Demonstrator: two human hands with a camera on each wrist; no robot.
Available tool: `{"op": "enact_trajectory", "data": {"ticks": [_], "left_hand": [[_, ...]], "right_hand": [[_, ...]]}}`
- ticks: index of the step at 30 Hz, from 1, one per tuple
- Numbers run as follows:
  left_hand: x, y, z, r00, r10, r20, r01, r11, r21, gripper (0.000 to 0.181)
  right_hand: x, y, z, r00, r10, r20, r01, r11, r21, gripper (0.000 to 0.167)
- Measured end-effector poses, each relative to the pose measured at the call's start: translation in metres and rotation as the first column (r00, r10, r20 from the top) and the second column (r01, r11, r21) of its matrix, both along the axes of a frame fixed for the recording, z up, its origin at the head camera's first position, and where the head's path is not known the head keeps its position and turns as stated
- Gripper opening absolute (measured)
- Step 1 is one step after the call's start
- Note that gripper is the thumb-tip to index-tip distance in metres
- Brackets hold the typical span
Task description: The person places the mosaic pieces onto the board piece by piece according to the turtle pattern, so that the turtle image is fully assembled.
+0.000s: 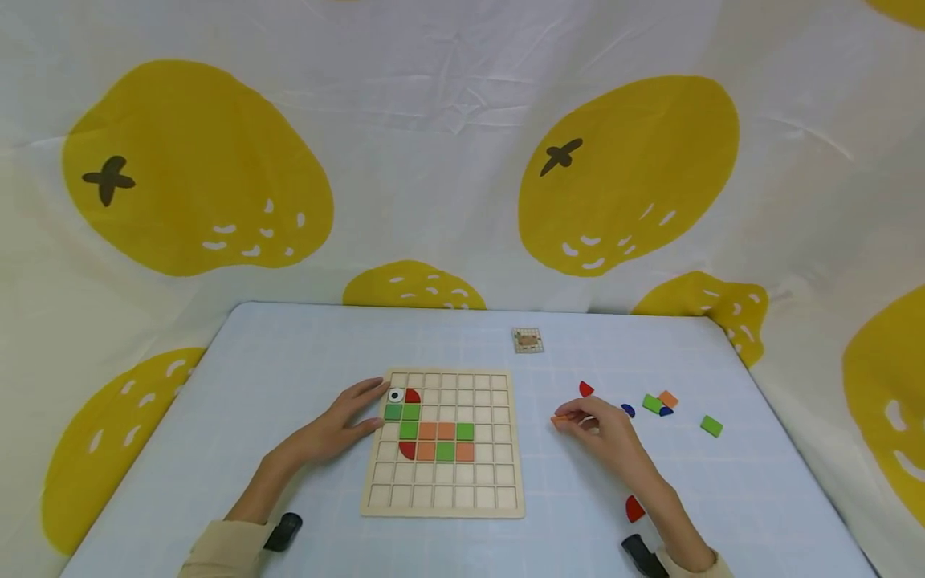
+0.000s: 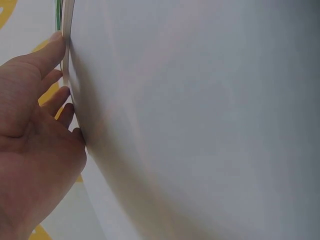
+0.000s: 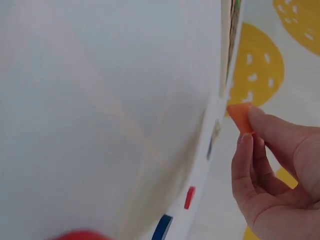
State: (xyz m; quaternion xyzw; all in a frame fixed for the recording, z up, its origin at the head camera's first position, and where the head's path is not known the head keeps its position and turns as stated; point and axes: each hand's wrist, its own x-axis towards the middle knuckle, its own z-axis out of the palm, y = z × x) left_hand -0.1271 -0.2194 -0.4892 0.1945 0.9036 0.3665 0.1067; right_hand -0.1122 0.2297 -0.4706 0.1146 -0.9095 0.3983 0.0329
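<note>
In the head view a wooden grid board [image 1: 442, 496] lies on the table, its upper left filled with green, orange and red tiles plus a white tile with a black dot [image 1: 396, 395]. My left hand [image 1: 334, 429] rests at the board's left edge, thumb and fingertips against it, fingers fairly straight. To the right of the board, my right hand [image 1: 605, 437] pinches an orange tile [image 3: 241, 117] between thumb and fingers, over the table. A red quarter-round tile [image 1: 586, 388] and a blue rounded tile [image 1: 629, 410] lie close to that hand.
Farther right lie a green tile [image 1: 653, 404], an orange tile [image 1: 669, 398], a small blue tile [image 1: 666, 411] and another green tile [image 1: 711, 425]. A red tile [image 1: 634, 509] is beside my right forearm. Behind the board lies a small patterned card [image 1: 527, 340].
</note>
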Motion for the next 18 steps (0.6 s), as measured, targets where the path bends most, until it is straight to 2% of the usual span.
{"op": "enact_trajectory", "data": {"ticks": [10,14,18], "left_hand": [[0.000,0.001,0.002,1.000,-0.002,0.010,0.002,1.000,-0.005,0.066],[0.000,0.000,0.002,1.000,-0.002,0.010,0.002,1.000,-0.003,0.066],[0.000,0.000,0.001,1.000,0.001,0.009,-0.001,1.000,-0.001,0.066]], "right_hand": [[-0.006,-0.037,-0.002,0.996,0.082,0.018,-0.080,0.993,-0.091,0.017],[-0.007,-0.052,0.000,0.992,0.107,0.059,-0.099,0.986,-0.136,0.017],[-0.009,-0.065,0.000,0.987,0.153,0.056,-0.142,0.975,-0.172,0.017]]}}
